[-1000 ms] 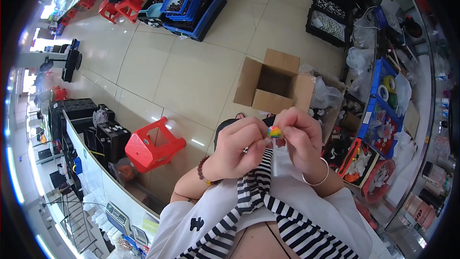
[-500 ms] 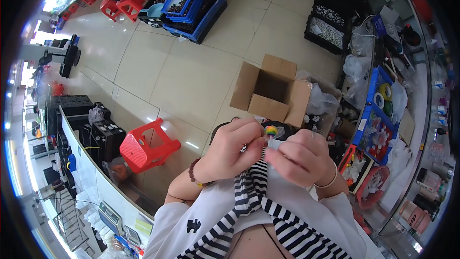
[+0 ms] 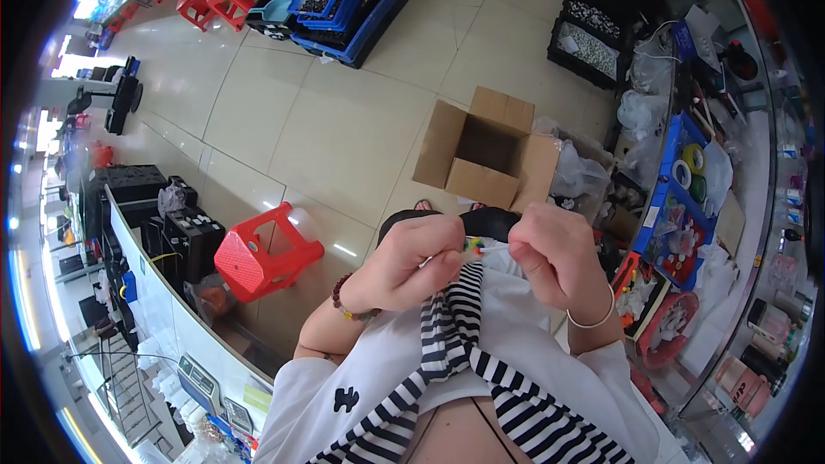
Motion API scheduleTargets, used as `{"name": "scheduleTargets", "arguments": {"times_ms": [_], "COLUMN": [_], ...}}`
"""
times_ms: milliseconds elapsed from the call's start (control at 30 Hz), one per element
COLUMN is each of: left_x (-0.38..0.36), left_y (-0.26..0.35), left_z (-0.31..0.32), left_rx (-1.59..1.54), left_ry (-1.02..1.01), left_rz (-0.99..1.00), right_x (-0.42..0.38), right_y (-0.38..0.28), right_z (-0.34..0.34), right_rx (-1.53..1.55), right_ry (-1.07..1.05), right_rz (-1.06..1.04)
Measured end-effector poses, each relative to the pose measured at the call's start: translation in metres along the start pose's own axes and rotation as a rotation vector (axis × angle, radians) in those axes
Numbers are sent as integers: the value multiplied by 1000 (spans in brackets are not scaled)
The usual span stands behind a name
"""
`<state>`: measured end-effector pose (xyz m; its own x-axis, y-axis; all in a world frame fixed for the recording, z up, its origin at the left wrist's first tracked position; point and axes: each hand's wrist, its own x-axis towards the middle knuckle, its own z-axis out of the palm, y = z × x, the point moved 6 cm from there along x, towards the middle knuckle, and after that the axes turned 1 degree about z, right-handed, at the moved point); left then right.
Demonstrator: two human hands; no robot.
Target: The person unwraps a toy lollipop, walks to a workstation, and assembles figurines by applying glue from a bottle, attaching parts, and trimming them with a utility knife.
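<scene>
holding multicol. bit (image 3: pixel 473 246), shiny tiled flr (image 3: pixel 344 120)

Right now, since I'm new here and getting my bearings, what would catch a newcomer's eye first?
Probably the red stool on the floor at left, then the open box right of centre. Between the left hand and right hand, a small multicoloured piece also stands out.

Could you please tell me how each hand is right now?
Left hand: closed, apparently holding a colourful piece.
Right hand: closed; whether it grips anything cannot be told.
</scene>
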<state>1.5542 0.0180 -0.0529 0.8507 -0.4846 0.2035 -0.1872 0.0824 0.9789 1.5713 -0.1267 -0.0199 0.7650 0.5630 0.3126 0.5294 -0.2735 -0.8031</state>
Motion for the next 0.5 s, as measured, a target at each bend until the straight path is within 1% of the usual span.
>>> {"name": "scheduleTargets", "arguments": {"times_ms": [67, 100, 133, 200, 233, 267, 300, 333, 400, 433, 500], "left_x": [-1, -1, 0, 0, 1, 1, 2, 2, 1, 1, 2], "left_y": [-6, -8, -8, -10, -10, -9, -9, -10, -11, -12, -15], "left_z": [-2, -2, -2, -1, -2, -3, -2, -2, -2, -1, -1], "left_rx": [-95, -96, -89, -82, -85, -87, -87, -108, -129, -166, -203], "left_ry": [-9, -8, 0, 10, 30, 49, 48, 58, 65, 69, 69], "left_rz": [-62, -62, -28, 4, 48, 92, 92, 90, 86, 66, 45], "right_x": [-3, -4, -6, -11, -13, -14, -16, -16, -19, -20, -23], "right_y": [4, 6, 7, 7, 7, 8, 9, 9, 14, 15, 22], "right_z": [2, 3, 5, 6, 8, 8, 8, 10, 11, 12, 15], "right_rx": [28, 55, 55, 27, 27, 39, 50, 49, 147, 146, 298], "right_ry": [19, 38, 36, 122, 122, 166, 211, 212, 256, 258, 254], "right_rz": [14, 25, 26, 7, 8, 15, 22, 22, 74, 75, 176]}}
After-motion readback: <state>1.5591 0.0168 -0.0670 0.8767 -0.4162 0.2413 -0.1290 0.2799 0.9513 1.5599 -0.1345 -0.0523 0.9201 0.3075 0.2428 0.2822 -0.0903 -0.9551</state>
